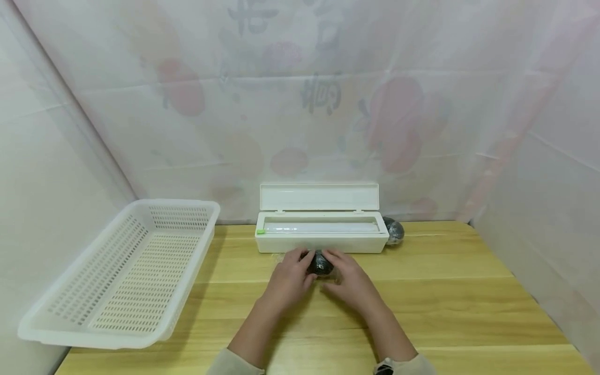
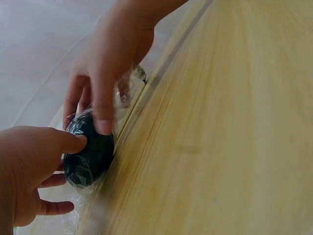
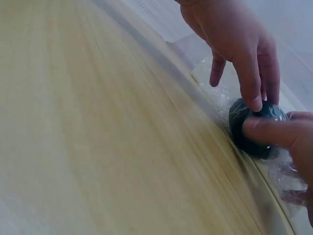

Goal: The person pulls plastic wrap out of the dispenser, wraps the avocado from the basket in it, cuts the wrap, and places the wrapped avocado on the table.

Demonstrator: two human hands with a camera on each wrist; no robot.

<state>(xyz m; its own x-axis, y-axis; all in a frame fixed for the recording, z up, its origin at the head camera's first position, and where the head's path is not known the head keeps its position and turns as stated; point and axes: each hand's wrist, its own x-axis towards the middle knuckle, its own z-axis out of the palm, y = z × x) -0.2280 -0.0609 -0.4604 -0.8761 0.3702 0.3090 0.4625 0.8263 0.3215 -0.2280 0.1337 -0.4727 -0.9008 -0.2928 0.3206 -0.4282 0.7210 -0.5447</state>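
Note:
A dark green oval fruit (image 1: 321, 263) wrapped in clear cling film (image 3: 222, 93) is between my two hands, just in front of a white cling film dispenser (image 1: 323, 244). My left hand (image 1: 291, 276) grips its left side, with the thumb (image 2: 73, 142) on top of the film. From the other side my right hand (image 1: 349, 278) holds it, thumb pressed to the wrapped surface. Loose film sticks out around the fingers at both ends. The fruit's underside is hidden.
The dispenser's lid (image 1: 320, 197) stands raised, showing a white film roll (image 1: 323, 227) inside. Another wrapped dark fruit (image 1: 395, 231) lies against its right end. At the left is a white perforated basket (image 1: 187, 281). A printed curtain (image 1: 300, 130) hangs behind the wooden table (image 1: 450, 291).

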